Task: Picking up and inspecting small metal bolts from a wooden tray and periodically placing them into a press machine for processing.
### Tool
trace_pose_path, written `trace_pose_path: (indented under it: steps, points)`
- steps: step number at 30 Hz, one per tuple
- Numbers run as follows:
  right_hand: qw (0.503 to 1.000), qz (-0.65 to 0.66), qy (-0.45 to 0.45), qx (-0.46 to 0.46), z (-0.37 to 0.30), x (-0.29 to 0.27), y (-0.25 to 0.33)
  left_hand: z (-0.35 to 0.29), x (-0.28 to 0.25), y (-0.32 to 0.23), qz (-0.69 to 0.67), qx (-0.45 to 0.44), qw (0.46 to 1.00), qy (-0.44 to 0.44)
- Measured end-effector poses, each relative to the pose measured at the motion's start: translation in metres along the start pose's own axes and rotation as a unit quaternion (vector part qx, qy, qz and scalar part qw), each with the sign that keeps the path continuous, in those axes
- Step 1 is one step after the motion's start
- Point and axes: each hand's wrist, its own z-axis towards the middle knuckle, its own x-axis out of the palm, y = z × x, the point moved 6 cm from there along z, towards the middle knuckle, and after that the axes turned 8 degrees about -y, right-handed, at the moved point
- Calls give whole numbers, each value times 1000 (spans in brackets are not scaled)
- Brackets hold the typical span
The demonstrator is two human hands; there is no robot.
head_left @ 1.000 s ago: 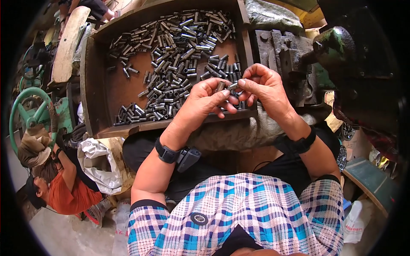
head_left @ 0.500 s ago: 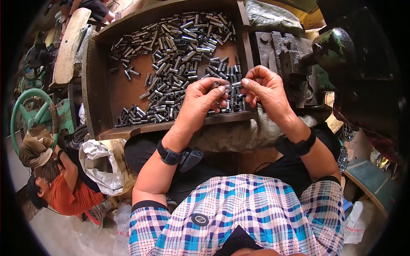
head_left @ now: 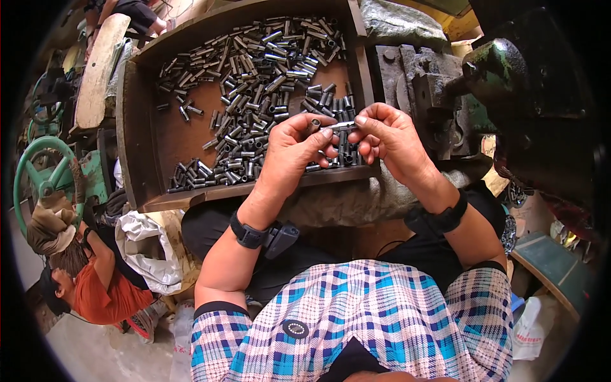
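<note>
Above the near right part of a wooden tray (head_left: 139, 137), my two hands meet at a short, shiny metal piece (head_left: 340, 126). Thumb and fingers of my left hand (head_left: 286, 149) pinch its left end. A short metal tube (head_left: 314, 125) also sits in the left hand, with its round open end showing. My right hand (head_left: 398, 137) grips the shiny piece's right end between thumb and forefinger, its other fingers curled below. Many short dark metal tubes (head_left: 254, 95) lie loose in the tray under and beyond my hands. My fingertips partly hide both held parts.
A dark, greasy machine (head_left: 496, 70) stands right of the tray. To the left are a white sack (head_left: 149, 248), a green handwheel (head_left: 48, 172) and a co-worker in an orange shirt (head_left: 111, 286). A green-topped board (head_left: 550, 267) is at the lower right.
My hands have drawn slightly closer together, and the shiny piece now spans the gap between their fingertips. The whole view has shifted a little.
</note>
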Motion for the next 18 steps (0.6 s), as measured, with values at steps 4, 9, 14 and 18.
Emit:
trace_pose_path:
  steps: [4, 9, 14, 18]
  points:
    - [998, 49, 14, 25, 1, 0, -4, -1, 1, -3, 9, 11, 1000, 1]
    - [997, 58, 16, 38, -1, 0, -6, -2, 1, -2, 10, 5, 1000, -2]
    - [995, 81, 20, 55, -2, -1, -8, -3, 0, -2, 32, 1, 999, -12]
    - [991, 102, 30, 77, -4, -1, -8, -5, 2, -5, 59, 13, 998, -22]
